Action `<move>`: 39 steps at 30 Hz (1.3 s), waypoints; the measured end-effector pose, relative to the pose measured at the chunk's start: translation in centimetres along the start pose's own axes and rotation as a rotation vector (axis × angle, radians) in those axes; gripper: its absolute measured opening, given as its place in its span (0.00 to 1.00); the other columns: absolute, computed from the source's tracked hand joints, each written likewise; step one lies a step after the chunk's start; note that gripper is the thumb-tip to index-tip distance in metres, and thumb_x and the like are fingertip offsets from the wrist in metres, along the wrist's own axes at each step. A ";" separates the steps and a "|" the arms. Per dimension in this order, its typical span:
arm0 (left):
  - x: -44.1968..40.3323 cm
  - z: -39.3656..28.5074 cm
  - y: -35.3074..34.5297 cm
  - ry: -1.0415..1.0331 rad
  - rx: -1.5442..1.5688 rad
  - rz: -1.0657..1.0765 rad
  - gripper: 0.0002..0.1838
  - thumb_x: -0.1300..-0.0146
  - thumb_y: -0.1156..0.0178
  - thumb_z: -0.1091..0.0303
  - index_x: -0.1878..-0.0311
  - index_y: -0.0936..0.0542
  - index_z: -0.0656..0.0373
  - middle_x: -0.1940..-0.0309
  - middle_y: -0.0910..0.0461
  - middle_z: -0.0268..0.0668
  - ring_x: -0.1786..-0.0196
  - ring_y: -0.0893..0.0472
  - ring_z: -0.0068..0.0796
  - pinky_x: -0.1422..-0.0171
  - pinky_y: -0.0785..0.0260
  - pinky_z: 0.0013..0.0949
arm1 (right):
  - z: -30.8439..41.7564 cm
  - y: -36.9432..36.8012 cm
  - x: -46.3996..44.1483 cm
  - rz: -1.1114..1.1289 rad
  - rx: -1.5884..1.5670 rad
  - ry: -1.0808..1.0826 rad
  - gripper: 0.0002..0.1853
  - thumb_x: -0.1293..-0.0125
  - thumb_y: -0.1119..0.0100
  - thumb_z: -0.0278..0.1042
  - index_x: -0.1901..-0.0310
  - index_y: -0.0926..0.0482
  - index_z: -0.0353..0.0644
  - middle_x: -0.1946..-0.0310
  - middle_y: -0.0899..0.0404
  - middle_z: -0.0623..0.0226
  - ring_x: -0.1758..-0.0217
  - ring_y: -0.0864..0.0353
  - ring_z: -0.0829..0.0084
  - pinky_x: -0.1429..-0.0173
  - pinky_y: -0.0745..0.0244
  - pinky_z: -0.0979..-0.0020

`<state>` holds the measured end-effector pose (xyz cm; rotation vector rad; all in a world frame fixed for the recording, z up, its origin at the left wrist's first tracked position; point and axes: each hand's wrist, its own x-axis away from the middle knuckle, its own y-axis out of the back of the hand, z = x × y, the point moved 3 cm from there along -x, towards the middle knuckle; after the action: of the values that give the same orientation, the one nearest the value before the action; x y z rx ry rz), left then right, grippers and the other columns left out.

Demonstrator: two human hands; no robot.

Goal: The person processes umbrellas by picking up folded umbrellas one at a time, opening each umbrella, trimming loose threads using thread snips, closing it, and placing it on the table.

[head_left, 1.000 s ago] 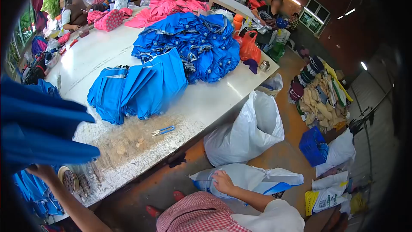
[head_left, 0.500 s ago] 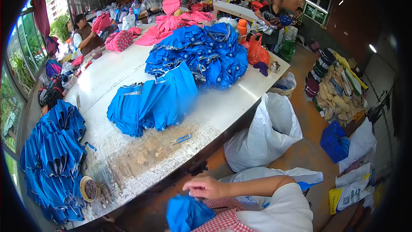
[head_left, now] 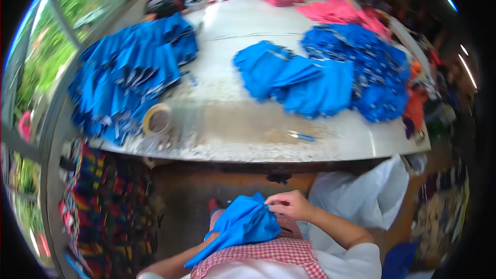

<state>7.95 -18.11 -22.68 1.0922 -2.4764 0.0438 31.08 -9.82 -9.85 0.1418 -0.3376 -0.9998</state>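
A blue umbrella canopy (head_left: 245, 221) lies bunched over my lap, above a red-and-white checked apron. My right hand (head_left: 295, 205) pinches its upper right edge between thumb and fingers. At the canopy's left side, my left hand (head_left: 211, 237) grips it, with most of the fingers hidden by the cloth. On the table in front, blue-handled thread snips (head_left: 302, 136) lie near the edge. Several blue canopies (head_left: 310, 85) are spread behind them, touching a heap of folded blue umbrellas (head_left: 377, 72).
The white table (head_left: 248, 139) has a pleated blue stack (head_left: 134, 70) and a round tub (head_left: 156, 119) on its left. Pink cloth (head_left: 341, 13) lies at the back. A white sack (head_left: 361, 191) stands on the floor at right; multicoloured fabric (head_left: 98, 196) hangs at left.
My view has swung left and down, bringing my lap and left arm into sight. My right hand, earlier above the blue canopy with fingers loose, now pinches its edge.
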 end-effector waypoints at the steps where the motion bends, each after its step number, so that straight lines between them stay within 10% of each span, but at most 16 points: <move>1: 0.7 -0.1 -0.1 -0.004 0.017 -0.015 0.12 0.50 0.44 0.73 0.60 0.25 0.64 0.67 0.23 0.46 0.61 0.22 0.46 0.54 0.31 0.40 | -0.6 -0.2 -0.6 0.007 -0.100 0.036 0.10 0.43 0.39 0.29 0.59 0.19 0.39 0.72 0.19 0.68 0.71 0.25 0.85 0.65 0.29 0.80; 9: 3.7 -1.9 10.4 -0.068 -0.019 -0.344 0.11 0.51 0.44 0.74 0.61 0.25 0.64 0.67 0.24 0.47 0.62 0.22 0.47 0.55 0.31 0.40 | -1.6 -2.9 -12.4 -0.214 -0.127 0.009 0.10 0.39 0.44 0.25 0.57 0.22 0.34 0.72 0.23 0.71 0.71 0.28 0.84 0.66 0.32 0.82; 17: -3.3 -16.4 56.7 -0.368 -0.704 -1.528 0.07 0.46 0.47 0.78 0.64 0.24 0.64 0.72 0.23 0.49 0.66 0.22 0.51 0.62 0.32 0.39 | 2.4 3.6 -28.4 -0.532 0.144 0.065 0.13 0.42 0.45 0.25 0.54 0.25 0.35 0.65 0.25 0.61 0.64 0.23 0.70 0.60 0.28 0.73; 21: -13.5 -15.6 78.5 0.196 -1.069 -1.522 0.28 0.40 0.47 0.54 0.38 0.35 0.55 0.45 0.30 0.46 0.47 0.27 0.48 0.48 0.34 0.47 | 2.4 6.4 -33.6 -0.557 0.699 0.037 0.18 0.48 0.44 0.24 0.53 0.26 0.38 0.59 0.27 0.57 0.56 0.26 0.60 0.55 0.30 0.66; 24: -22.0 -1.0 87.5 0.537 -0.963 -1.248 0.34 0.41 0.49 0.48 0.34 0.40 0.54 0.33 0.45 0.42 0.31 0.44 0.45 0.39 0.48 0.66 | -0.1 9.7 -36.1 -0.454 1.231 -0.009 0.24 0.55 0.40 0.23 0.52 0.27 0.42 0.50 0.31 0.55 0.45 0.32 0.56 0.46 0.36 0.58; 29: -23.7 0.1 85.0 0.427 -1.120 -1.306 0.30 0.44 0.45 0.54 0.40 0.33 0.57 0.32 0.49 0.45 0.29 0.50 0.47 0.36 0.54 0.66 | -3.4 15.5 -39.6 -0.093 1.345 -0.001 0.27 0.60 0.36 0.25 0.52 0.27 0.46 0.47 0.33 0.56 0.40 0.37 0.57 0.43 0.42 0.54; 34: -16.4 -9.2 73.8 -0.188 -1.227 -1.610 0.26 0.50 0.37 0.71 0.45 0.29 0.57 0.34 0.45 0.50 0.32 0.45 0.50 0.33 0.50 0.49 | -2.8 19.3 -41.8 0.108 1.334 0.286 0.21 0.64 0.30 0.32 0.64 0.25 0.43 0.54 0.27 0.62 0.49 0.30 0.63 0.50 0.36 0.60; 39: -14.5 -12.5 57.0 -0.270 -1.125 -1.068 0.39 0.54 0.33 0.56 0.39 0.37 0.62 0.34 0.50 0.56 0.32 0.48 0.56 0.31 0.55 0.53 | 10.9 19.4 -38.8 -0.668 1.129 0.564 0.11 0.56 0.33 0.27 0.70 0.25 0.38 0.68 0.23 0.60 0.63 0.25 0.59 0.59 0.31 0.62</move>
<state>-19.24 33.70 -9.06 1.6329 -1.2935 -1.6127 23.65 33.70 -2.69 1.6115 -0.3007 -1.2594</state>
